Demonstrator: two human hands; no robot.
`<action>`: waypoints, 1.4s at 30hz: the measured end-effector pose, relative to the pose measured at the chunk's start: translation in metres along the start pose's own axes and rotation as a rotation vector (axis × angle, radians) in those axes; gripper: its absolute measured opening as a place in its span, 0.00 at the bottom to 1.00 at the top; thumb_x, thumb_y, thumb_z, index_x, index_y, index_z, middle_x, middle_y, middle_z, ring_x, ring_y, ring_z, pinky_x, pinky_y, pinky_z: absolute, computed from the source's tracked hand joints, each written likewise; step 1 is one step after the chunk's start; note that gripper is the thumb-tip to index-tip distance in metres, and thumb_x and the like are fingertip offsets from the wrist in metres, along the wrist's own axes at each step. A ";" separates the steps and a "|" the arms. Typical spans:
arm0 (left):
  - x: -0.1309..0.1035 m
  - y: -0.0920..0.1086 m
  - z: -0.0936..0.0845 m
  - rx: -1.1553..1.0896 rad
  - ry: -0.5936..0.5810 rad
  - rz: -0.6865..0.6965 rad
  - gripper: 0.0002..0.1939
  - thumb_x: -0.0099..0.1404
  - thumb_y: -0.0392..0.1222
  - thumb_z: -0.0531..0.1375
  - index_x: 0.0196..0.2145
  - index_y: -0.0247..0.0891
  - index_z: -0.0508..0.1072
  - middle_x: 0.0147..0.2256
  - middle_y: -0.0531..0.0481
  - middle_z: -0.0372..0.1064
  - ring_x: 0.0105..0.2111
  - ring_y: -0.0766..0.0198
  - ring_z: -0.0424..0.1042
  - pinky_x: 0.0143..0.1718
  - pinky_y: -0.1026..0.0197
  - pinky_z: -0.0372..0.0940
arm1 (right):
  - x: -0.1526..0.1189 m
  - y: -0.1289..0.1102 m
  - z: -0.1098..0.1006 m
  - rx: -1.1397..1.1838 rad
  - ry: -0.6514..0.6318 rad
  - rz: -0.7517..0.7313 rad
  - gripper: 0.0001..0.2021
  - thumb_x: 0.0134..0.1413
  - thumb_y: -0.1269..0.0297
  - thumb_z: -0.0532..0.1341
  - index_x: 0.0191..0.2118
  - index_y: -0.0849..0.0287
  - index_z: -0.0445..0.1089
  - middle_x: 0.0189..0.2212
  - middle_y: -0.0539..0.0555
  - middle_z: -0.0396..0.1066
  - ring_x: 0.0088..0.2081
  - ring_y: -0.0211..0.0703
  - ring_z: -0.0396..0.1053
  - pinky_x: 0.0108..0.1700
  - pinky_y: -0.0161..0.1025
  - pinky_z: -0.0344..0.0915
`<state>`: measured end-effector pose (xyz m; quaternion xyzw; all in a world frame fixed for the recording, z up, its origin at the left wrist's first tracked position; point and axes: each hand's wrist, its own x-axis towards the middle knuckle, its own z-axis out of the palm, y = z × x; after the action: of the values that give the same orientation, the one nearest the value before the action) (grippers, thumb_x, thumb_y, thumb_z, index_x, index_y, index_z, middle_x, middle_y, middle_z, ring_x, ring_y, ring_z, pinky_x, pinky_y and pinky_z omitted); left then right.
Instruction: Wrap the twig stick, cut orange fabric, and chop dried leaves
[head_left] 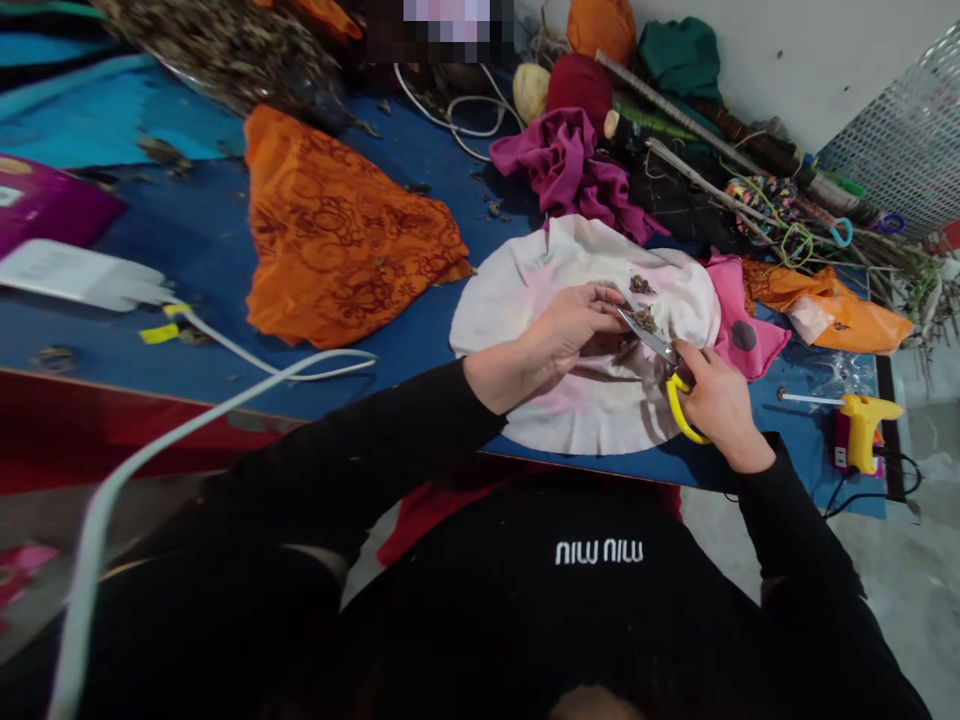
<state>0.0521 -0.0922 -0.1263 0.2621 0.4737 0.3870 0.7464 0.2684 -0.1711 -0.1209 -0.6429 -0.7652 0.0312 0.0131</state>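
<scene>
Over a round white cloth (517, 290) with pink stains, my right hand (712, 395) is closed on scissors with yellow handles (684, 412). Their blades point up and left toward my left hand (574, 330), whose fingers are pinched together beside a small dried brown piece (643, 320) at the blade tips. Another dried brown clump (640, 285) lies on the cloth just above. Whether the blades touch the dried piece is too small to tell.
Orange patterned cloth (345, 240) lies left of the white one, a purple cloth (570, 160) above it. A yellow glue gun (862, 430) stands at the right edge. A white cable (225, 400) crosses the left side. Sticks (697, 180) lie at the back right.
</scene>
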 end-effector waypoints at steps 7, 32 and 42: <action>-0.001 0.000 -0.001 -0.018 -0.012 0.011 0.14 0.59 0.19 0.66 0.36 0.35 0.73 0.28 0.51 0.77 0.26 0.63 0.78 0.32 0.60 0.74 | 0.000 0.001 0.002 -0.016 0.028 0.001 0.27 0.61 0.62 0.59 0.65 0.56 0.74 0.43 0.62 0.80 0.35 0.50 0.74 0.31 0.39 0.61; -0.001 0.013 0.006 -0.212 0.081 0.029 0.11 0.67 0.19 0.62 0.39 0.32 0.74 0.31 0.49 0.77 0.27 0.67 0.77 0.33 0.66 0.73 | 0.003 0.010 -0.003 0.171 0.065 -0.005 0.32 0.64 0.43 0.62 0.66 0.58 0.68 0.48 0.63 0.73 0.41 0.54 0.76 0.40 0.46 0.72; 0.001 0.004 0.002 -0.149 -0.040 -0.033 0.11 0.66 0.21 0.63 0.39 0.34 0.74 0.30 0.48 0.79 0.25 0.64 0.79 0.30 0.64 0.75 | 0.003 0.004 -0.003 0.052 0.003 -0.013 0.32 0.66 0.44 0.61 0.68 0.58 0.67 0.50 0.64 0.73 0.44 0.58 0.77 0.41 0.44 0.70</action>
<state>0.0523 -0.0895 -0.1227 0.2059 0.4329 0.4035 0.7794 0.2721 -0.1670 -0.1184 -0.6374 -0.7683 0.0501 0.0311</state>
